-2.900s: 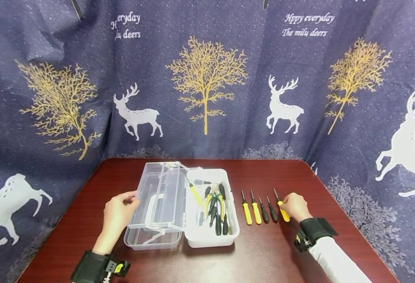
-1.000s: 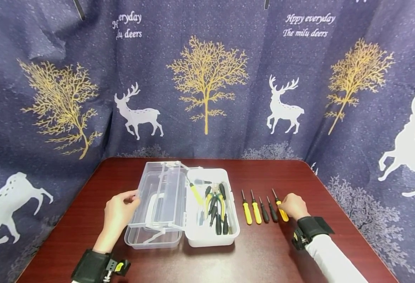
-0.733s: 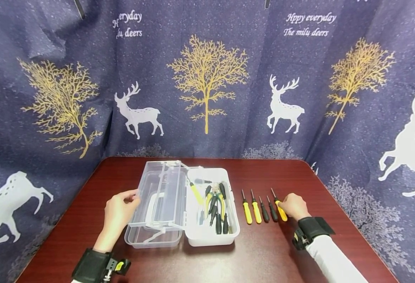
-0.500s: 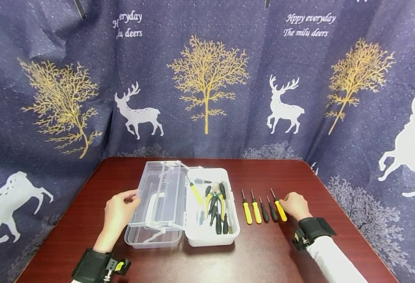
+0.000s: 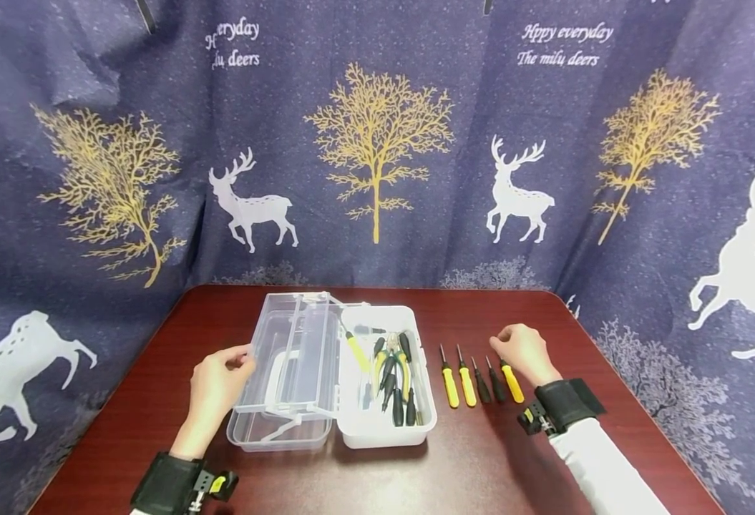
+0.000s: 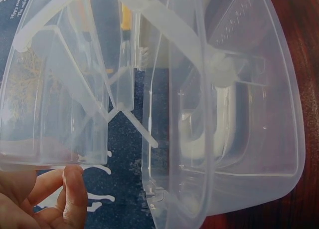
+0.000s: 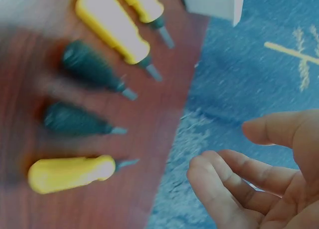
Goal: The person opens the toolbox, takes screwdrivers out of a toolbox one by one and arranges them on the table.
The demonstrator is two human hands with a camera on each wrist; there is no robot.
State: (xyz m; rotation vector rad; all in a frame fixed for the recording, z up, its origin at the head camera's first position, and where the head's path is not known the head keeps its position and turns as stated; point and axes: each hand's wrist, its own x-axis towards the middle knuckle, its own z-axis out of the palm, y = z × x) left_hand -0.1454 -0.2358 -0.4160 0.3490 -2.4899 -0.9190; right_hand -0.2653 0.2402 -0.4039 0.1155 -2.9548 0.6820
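My left hand (image 5: 219, 383) pinches the left edge of a clear plastic tray (image 6: 75, 114), part of the toolbox that stands unfolded on the table; in the left wrist view the fingertips (image 6: 74, 181) are at its rim. Near the tip of the rightmost yellow-handled screwdriver (image 5: 512, 383), my right hand (image 5: 525, 352) is raised with relaxed fingers and nothing between them. That screwdriver (image 7: 72, 173) lies apart from the hand in the right wrist view. To its left, two black-handled screwdrivers (image 5: 497, 386) and two yellow-handled screwdrivers (image 5: 466, 386) lie side by side in a row.
The white toolbox base (image 5: 386, 438) holds pliers (image 5: 392, 365), several black-handled tools and a yellow-handled tool (image 5: 356, 352). A clear lid (image 5: 277, 440) lies left of it, beneath the raised tray. Behind the reddish-brown table (image 5: 480, 458) hangs a patterned blue cloth (image 5: 416, 272).
My right hand has let go of the rightmost yellow-handled screwdriver and moved up and slightly left. That screwdriver has shifted a little left, closer to the row. The left hand stays put.
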